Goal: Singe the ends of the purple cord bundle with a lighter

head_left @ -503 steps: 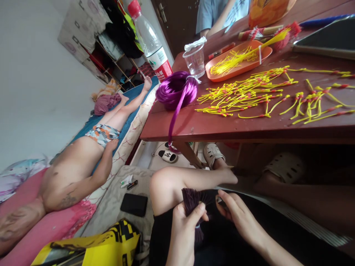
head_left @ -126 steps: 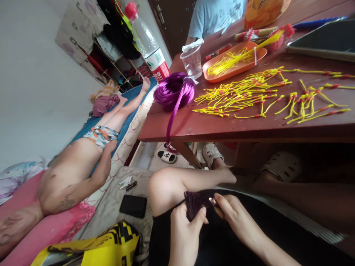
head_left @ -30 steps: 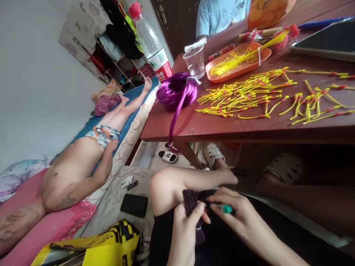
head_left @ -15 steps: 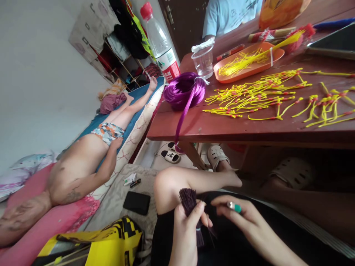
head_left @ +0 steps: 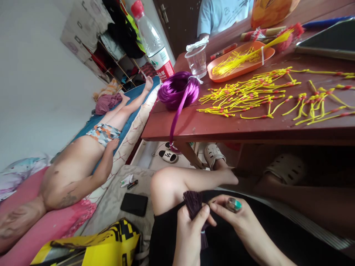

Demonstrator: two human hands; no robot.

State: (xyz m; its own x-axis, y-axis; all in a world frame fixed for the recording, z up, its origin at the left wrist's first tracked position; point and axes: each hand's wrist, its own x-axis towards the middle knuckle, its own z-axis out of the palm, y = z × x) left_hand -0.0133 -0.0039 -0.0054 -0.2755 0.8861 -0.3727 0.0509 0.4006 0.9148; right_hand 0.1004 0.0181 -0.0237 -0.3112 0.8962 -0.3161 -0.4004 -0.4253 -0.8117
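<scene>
My left hand point(head_left: 190, 232) is closed around a dark purple bundle of cut strands point(head_left: 193, 202), held upright over my lap with its cut end up. My right hand point(head_left: 235, 218) is closed on a small green lighter point(head_left: 233, 204), and its fingertips reach toward the top of the bundle. Both hands sit low in the view, just in front of my bare knee point(head_left: 166, 186).
A red wooden table point(head_left: 210, 127) above holds a bright purple coil of cord point(head_left: 177, 90), several yellow strands with red beads point(head_left: 263, 92), an orange tray point(head_left: 238, 61), a plastic cup point(head_left: 196, 61) and a water bottle point(head_left: 152, 40). A person lies on the bed point(head_left: 83, 162) at left. A black phone point(head_left: 134, 204) lies beside my knee.
My right hand has turned the green lighter up and moved its fingertips back to the bundle. The left hand keeps its hold. The camera swung slightly.
</scene>
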